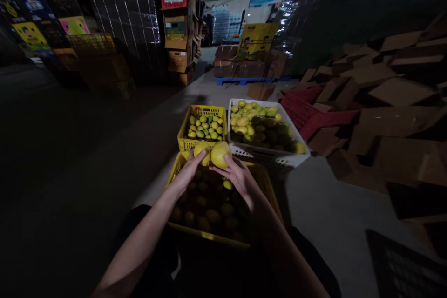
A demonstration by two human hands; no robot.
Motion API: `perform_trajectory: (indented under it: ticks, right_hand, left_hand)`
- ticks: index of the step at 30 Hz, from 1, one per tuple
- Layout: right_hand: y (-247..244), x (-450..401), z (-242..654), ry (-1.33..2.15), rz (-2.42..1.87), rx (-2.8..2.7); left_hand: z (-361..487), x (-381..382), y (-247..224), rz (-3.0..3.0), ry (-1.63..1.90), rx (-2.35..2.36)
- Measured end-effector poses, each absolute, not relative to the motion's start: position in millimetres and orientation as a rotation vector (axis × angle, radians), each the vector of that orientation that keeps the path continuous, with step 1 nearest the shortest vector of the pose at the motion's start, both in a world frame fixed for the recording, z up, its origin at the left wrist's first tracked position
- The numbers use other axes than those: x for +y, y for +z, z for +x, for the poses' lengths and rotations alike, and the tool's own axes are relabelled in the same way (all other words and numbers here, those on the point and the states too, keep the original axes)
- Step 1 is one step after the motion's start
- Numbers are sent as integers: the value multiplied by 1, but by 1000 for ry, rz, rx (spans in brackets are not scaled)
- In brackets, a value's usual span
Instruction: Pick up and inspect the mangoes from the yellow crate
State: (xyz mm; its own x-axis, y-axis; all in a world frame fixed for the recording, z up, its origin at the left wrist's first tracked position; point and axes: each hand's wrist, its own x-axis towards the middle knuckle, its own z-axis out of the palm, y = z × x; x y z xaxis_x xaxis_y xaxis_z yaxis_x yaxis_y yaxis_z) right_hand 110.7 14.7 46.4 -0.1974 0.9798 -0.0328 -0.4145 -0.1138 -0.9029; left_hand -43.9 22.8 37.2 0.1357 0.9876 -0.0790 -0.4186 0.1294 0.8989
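Observation:
My left hand (189,170) is wrapped round a yellow fruit (201,149). Just beside it, my right hand (236,173) holds a larger, rounder yellow fruit (220,154). Both fruits are above the far part of a large yellow crate (268,185), where many fruits lie in shadow. Beyond it at the left stands a smaller yellow crate (182,136) with green and yellow fruits. To its right, a white crate (291,158) holds many yellow and green fruits, partly shaded.
Flattened cardboard (394,121) and a red crate (300,111) lie at the right. Stacked boxes (176,28) rise at the back left. Farther back, a blue pallet (240,81) bears cartons. A dark crate (401,260) is at the lower right.

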Motion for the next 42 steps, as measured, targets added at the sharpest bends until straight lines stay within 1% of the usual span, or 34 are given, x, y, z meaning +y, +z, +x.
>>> perform_trajectory:
  ticks: [12, 15, 19, 22, 24, 31, 35, 42]
  right_hand:
    - [49, 12, 112, 1488, -957, -1014]
    - [47, 14, 111, 1446, -993, -1056]
    - [40, 20, 109, 1225, -1084, -1051]
    - [36, 24, 108, 1003, -1103, -1081]
    - [35, 25, 109, 953, -1077, -1114]
    - [38, 23, 115, 1110, -963, -1126]
    - [42, 23, 118, 1189, -950, -1018]
    - [47, 23, 124, 1440, -882, -971]
  left_hand:
    - [-45, 14, 55, 1185, 1153, 962]
    - [-50, 18, 52, 1370, 1231, 1031]
    - [-53, 21, 50, 1468, 1425, 1118]
    - [-53, 22, 51, 1457, 1467, 1128]
    - [-53, 23, 51, 1451, 1473, 1097]
    - [-54, 24, 53, 1269, 1399, 1024]
    - [-55, 21, 59, 1096, 1382, 924]
    - [-61, 29, 54, 818, 1280, 829]
